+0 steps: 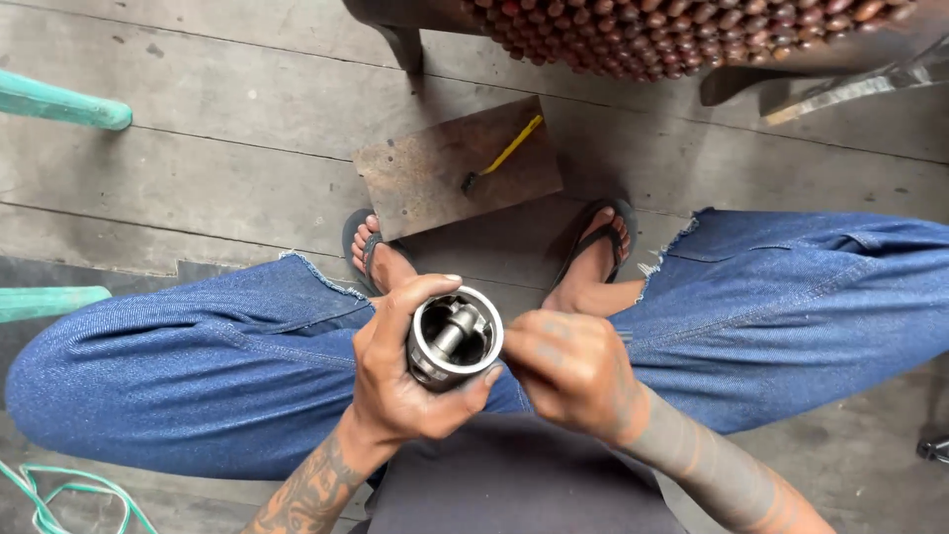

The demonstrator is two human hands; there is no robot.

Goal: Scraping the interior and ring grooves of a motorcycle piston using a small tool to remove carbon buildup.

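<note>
My left hand (400, 371) is wrapped around a hollow grey metal cylinder (455, 338), a piston-like part with its open end facing up and a short pin visible inside. My right hand (571, 368) is beside the cylinder on its right, fingers curled and touching its rim; whether it holds anything small is hidden. Both hands hover over my lap between my knees in blue denim. My feet in dark flip-flops rest on the plank floor below.
A rusty brown metal plate (457, 168) lies on the wooden floor ahead of my feet, with a yellow-handled tool (504, 155) on it. A beaded wooden seat (682, 35) stands at the top. Turquoise bars (59, 104) stick in from the left.
</note>
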